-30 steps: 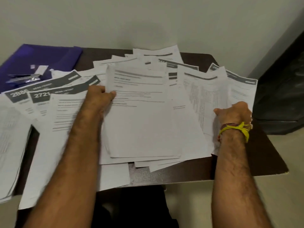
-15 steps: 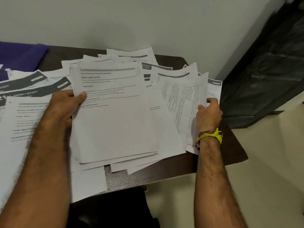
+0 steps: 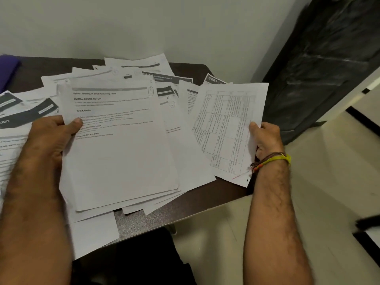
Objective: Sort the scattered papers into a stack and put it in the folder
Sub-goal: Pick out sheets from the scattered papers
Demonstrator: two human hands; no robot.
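Printed white papers lie scattered over a dark table (image 3: 185, 204). My left hand (image 3: 51, 136) grips the left edge of a loose stack of sheets (image 3: 119, 153), thumb on top of the text page. My right hand (image 3: 265, 138) pinches the right edge of a sheet with a printed table grid (image 3: 228, 128), lifted and tilted above the table's right end. More papers (image 3: 144, 66) fan out behind, some with dark header bands. Only a purple corner of the folder (image 3: 8, 68) shows at the far left edge.
A pale wall stands behind the table. A dark door or cabinet (image 3: 329, 58) rises at the right. Light floor tiles (image 3: 318, 192) lie to the right of the table's edge. Further papers (image 3: 12, 140) spread under my left forearm.
My right hand has lifted the grid sheet off the pile and holds it up by its right edge. The view has swung right, leaving the purple folder almost out of frame.
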